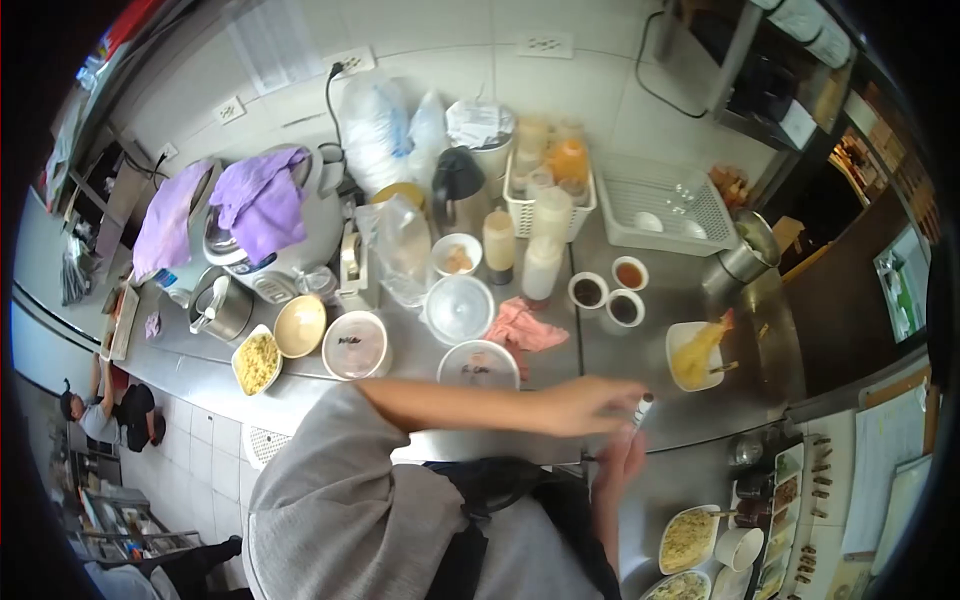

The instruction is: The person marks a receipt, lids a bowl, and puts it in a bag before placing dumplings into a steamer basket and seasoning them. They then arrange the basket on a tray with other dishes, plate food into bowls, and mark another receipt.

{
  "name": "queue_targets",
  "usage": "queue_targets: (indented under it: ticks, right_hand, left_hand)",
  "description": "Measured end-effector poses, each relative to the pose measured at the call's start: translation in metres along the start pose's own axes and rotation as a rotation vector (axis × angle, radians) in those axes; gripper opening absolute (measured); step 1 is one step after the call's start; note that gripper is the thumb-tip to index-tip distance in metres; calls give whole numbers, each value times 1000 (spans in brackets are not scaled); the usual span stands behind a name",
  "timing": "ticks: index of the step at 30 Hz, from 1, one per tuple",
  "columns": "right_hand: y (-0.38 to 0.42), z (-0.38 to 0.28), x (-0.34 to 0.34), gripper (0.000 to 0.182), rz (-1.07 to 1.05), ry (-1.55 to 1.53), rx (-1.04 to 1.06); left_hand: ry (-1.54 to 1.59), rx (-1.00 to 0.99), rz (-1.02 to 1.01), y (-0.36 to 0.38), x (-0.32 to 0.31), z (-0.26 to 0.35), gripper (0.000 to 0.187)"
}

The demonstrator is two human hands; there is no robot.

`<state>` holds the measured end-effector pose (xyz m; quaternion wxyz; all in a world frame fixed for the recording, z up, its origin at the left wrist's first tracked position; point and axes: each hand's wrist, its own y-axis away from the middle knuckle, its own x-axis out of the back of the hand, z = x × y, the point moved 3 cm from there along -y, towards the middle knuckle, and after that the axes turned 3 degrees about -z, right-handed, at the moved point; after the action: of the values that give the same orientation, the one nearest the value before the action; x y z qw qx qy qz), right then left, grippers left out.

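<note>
My left hand [590, 404] reaches across from the left over the steel counter, its fingers bent and partly smeared by motion. Just below it is my right hand [622, 458], fingers closed around the lower end of a small white tube-like item [643, 407] with a dark tip. The left fingertips hover right at the item's upper end. To the right stands a white bowl [678, 332] with a battered, fried shrimp [703, 352] and a utensil. Small cups of dark sauce [588, 291], another dark sauce [625, 308] and reddish sauce [630, 273] are grouped beyond the hands.
Lidded tubs [356, 346], a pink cloth [527, 326] and squeeze bottles [541, 265] line the counter. A rice cooker [318, 225] under purple cloths stands back left, a draining rack [655, 195] back right. Bowls of food [690, 538] sit lower right. A person [105, 405] crouches far left.
</note>
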<state>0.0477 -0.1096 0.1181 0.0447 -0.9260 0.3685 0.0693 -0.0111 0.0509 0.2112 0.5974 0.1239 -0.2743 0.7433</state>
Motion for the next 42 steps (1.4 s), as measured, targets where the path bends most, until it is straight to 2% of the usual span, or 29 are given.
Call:
queue_targets:
  ticks: [1,3,6,8,9,10,12,15,18,19,20,21,22,23,25,26,29,31,33,34,36,37,38,39,40,41,42]
  right_hand:
    - [-4,-9,-21,32,-107,86,81]
    - [-8,-12,-61,35,-221,143,73]
    - [-13,-28,-131,39,-369,288,179]
    - [-7,-23,-159,39,-395,361,236]
    - [-2,-7,-165,38,-384,377,236]
    - [4,7,-169,37,-369,394,236]
    - [22,28,-169,34,-337,417,155]
    - [47,29,-172,30,-297,508,97]
    - [80,35,-156,27,-154,626,55]
    - [86,34,-153,27,-92,634,7]
    - [94,29,-143,27,8,646,-45]
    - [103,21,-137,23,72,651,-3]
    - [113,11,-128,20,162,669,35]
    - [126,3,-115,14,242,677,15]
    - [157,-9,-83,10,422,682,-91]
    - [173,-13,-66,13,505,669,-169]
    - [217,-12,-16,24,875,264,-33]
    - [252,-15,15,31,1072,222,-49]
    - [294,-23,49,29,1306,190,92]
    - [323,-26,71,28,1439,304,150]
    - [381,-27,123,30,1652,197,355]
    - [410,-26,151,32,1743,141,276]
    - [435,-22,179,34,1834,83,196]
    - [453,-18,206,37,1806,10,89]
    - [470,-14,231,41,1783,-62,-10]
    - [482,-7,256,47,1669,-40,-122]
    - [492,4,276,48,1545,-33,-91]
  left_hand:
    - [18,11,35,24,3,1,54]
    - [-131,-37,226,68,40,21,34]
    - [-125,106,586,127,126,46,24]
    - [-232,250,951,173,210,24,15]
    - [-248,169,1131,197,252,3,11]
    - [-453,275,1181,227,287,-25,12]
    - [-611,579,1147,272,326,-89,18]
    - [-719,559,1138,305,343,-174,19]
    - [-961,754,971,332,353,-264,27]
    - [-884,677,931,338,352,-257,33]
    - [-962,662,878,337,346,-245,38]
    - [-1042,643,826,330,339,-223,44]
    - [-1122,622,776,321,330,-202,50]
    - [-1067,507,890,309,321,-185,47]
    - [-594,362,937,271,270,-129,36]
    - [-479,295,828,254,243,-129,34]
    - [-40,144,575,201,147,-128,27]
    - [99,187,276,168,73,-92,25]
    - [217,132,20,149,-5,-54,26]
    - [266,151,-122,143,-42,-29,25]
    - [401,183,-390,135,-116,11,24]
    - [489,197,-518,132,-155,24,24]
    - [491,122,-658,125,-192,40,24]
    - [559,97,-774,119,-232,53,27]
    - [589,179,-831,108,-268,57,29]
    - [621,256,-901,99,-308,66,31]
    - [656,323,-994,96,-349,85,33]
